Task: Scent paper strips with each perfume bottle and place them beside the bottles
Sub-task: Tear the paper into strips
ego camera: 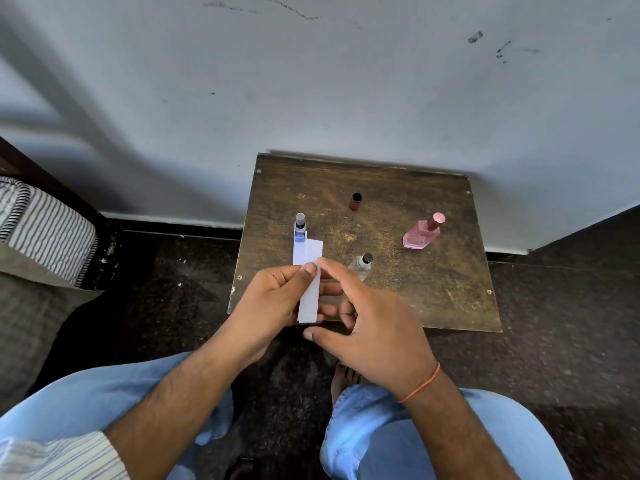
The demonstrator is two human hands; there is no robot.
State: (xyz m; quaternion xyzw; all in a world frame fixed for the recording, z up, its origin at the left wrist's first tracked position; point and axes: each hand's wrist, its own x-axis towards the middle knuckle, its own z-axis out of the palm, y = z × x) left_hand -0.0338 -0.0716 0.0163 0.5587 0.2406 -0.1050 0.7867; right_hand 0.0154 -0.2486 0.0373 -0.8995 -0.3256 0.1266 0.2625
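The left hand pinches white paper strips, thumb on top, over the table's near edge. The right hand spreads loose, one fingertip touching the strips. Four bottles stand apart: blue, clear, pink, brown.

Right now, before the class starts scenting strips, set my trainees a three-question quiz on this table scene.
1. True or false: the left hand holds the paper strips.
2. How many bottles stand on the table?
3. Which bottle is pink: A, the far right one; B, the near middle one; C, the left one?

Key
1. True; thumb pinching them, right hand reaching in.
2. Four, counting the small brown one at the back.
3. A.
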